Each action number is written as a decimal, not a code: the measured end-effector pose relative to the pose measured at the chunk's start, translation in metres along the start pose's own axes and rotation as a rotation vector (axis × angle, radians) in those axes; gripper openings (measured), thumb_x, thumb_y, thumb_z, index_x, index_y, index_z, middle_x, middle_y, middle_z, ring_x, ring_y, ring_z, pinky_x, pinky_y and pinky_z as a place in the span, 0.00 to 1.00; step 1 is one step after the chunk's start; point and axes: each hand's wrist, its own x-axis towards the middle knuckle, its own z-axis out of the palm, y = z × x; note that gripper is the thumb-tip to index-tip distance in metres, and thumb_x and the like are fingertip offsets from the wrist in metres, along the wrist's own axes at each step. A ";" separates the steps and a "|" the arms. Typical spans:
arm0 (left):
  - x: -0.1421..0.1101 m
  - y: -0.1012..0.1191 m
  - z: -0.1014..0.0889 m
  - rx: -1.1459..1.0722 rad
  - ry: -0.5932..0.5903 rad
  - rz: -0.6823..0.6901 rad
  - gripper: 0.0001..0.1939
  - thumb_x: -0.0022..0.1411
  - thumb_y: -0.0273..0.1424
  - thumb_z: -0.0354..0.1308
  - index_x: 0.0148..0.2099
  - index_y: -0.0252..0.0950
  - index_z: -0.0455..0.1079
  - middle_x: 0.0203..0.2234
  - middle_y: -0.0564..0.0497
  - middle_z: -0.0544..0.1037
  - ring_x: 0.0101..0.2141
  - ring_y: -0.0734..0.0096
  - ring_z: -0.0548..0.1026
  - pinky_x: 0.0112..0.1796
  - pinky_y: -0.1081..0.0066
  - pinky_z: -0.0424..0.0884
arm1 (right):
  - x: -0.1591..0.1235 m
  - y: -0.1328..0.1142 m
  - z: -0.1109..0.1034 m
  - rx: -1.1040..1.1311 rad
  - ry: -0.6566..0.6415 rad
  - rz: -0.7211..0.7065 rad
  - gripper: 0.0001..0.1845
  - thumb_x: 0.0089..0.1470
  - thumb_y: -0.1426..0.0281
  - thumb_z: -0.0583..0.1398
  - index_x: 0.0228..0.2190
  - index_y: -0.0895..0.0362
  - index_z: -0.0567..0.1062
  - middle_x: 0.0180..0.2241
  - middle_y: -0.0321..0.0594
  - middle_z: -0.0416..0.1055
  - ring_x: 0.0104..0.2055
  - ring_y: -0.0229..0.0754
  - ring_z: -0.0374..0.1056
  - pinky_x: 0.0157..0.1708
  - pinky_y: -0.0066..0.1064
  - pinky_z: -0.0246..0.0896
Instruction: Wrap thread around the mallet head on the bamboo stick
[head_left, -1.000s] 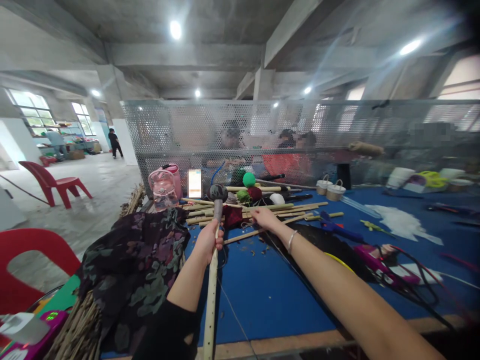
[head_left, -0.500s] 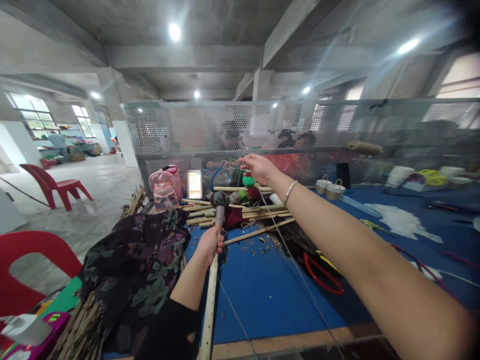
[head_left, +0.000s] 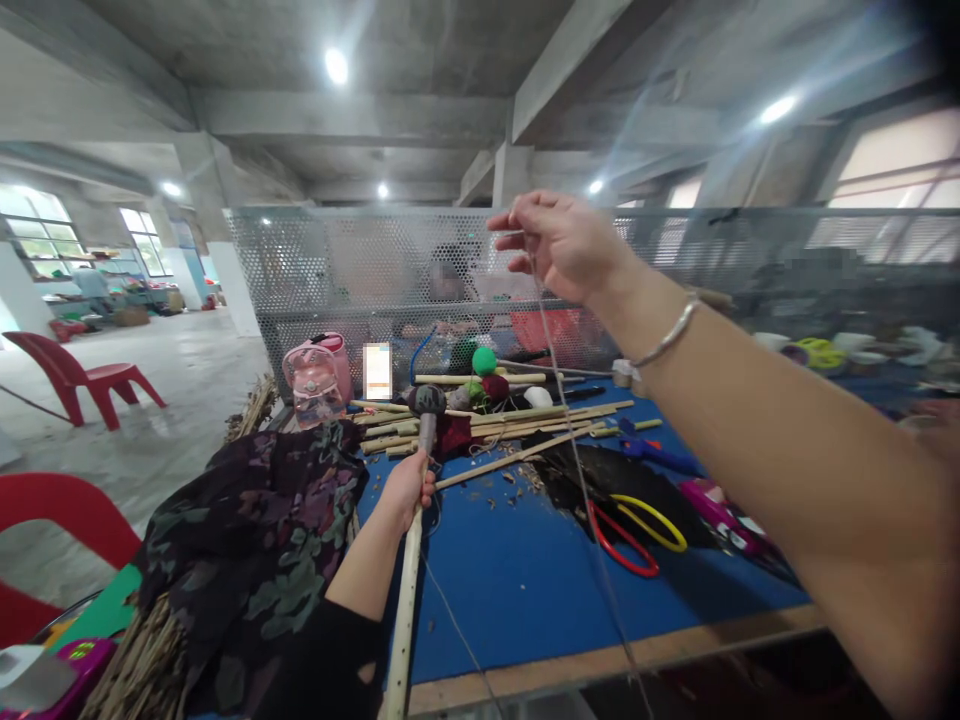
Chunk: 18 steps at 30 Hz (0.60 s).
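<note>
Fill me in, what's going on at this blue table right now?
A person is working with both bare hands. The left hand grips a pale stick just below its grey neck, with a dark rounded head on top. The right hand is raised well above the table, holding a thin thread that hangs down past the front edge. More sticks lie behind, near a green ball, and dark patterned cloth is bunched at left.
</note>
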 end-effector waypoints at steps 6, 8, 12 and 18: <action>-0.003 0.002 0.001 0.008 0.001 0.014 0.10 0.60 0.38 0.48 0.34 0.34 0.59 0.14 0.60 0.59 0.11 0.85 0.53 0.13 0.83 0.46 | -0.086 -0.030 -0.005 -0.350 -0.318 0.094 0.08 0.50 0.67 0.59 0.25 0.60 0.71 0.25 0.35 0.69 0.25 0.31 0.64 0.26 0.26 0.57; -0.004 0.003 0.000 0.020 -0.010 0.036 0.11 0.60 0.38 0.48 0.35 0.34 0.59 0.14 0.60 0.59 0.11 0.85 0.53 0.13 0.83 0.46 | -0.136 -0.021 -0.002 -0.530 -0.565 0.230 0.08 0.47 0.67 0.61 0.22 0.58 0.73 0.21 0.35 0.68 0.23 0.34 0.63 0.24 0.27 0.55; -0.009 0.005 0.002 0.061 -0.064 0.063 0.13 0.58 0.41 0.50 0.35 0.35 0.59 0.14 0.60 0.59 0.11 0.85 0.53 0.13 0.83 0.46 | -0.234 0.001 0.007 -0.848 -0.917 0.465 0.08 0.39 0.63 0.64 0.20 0.55 0.74 0.18 0.38 0.67 0.22 0.40 0.63 0.21 0.31 0.49; -0.032 0.005 0.022 0.153 -0.166 0.032 0.15 0.57 0.44 0.50 0.36 0.36 0.60 0.14 0.60 0.58 0.12 0.85 0.52 0.13 0.81 0.45 | -0.266 0.061 0.013 -0.372 -0.537 0.547 0.13 0.53 0.67 0.50 0.24 0.55 0.70 0.16 0.34 0.64 0.20 0.36 0.60 0.23 0.28 0.53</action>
